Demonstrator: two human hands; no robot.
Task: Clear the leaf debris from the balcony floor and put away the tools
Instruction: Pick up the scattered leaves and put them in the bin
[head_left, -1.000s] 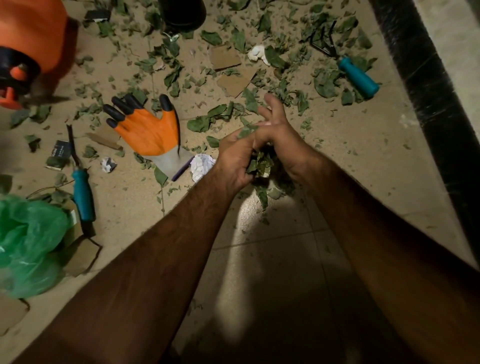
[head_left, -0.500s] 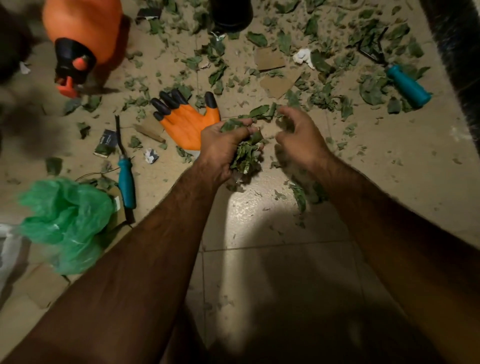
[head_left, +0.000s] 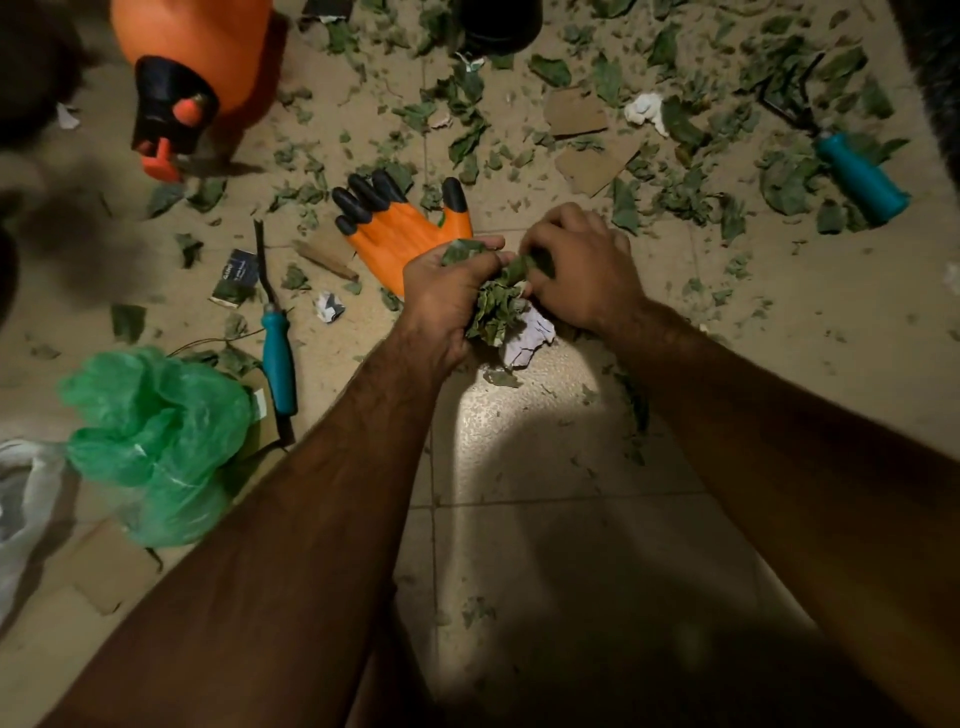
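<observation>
My left hand grips a bunch of green leaves above the tiled floor. My right hand has its fingers curled round the top of the same bunch, close against the left hand. A crumpled white paper lies just under the bunch. Loose leaf debris covers the floor beyond my hands. An orange glove with black claw tips lies flat just beyond my left hand. One teal-handled tool lies to the left, another at the far right.
A green plastic bag sits crumpled at the left with a white bag beside it. An orange sprayer stands at the top left, a dark pot at the top centre. Cardboard scraps lie among the leaves.
Both hands have come together on the bunch of leaves. The right hand, apart from it half a second ago, now closes on its top. The view has shifted so the floor items sit further right.
</observation>
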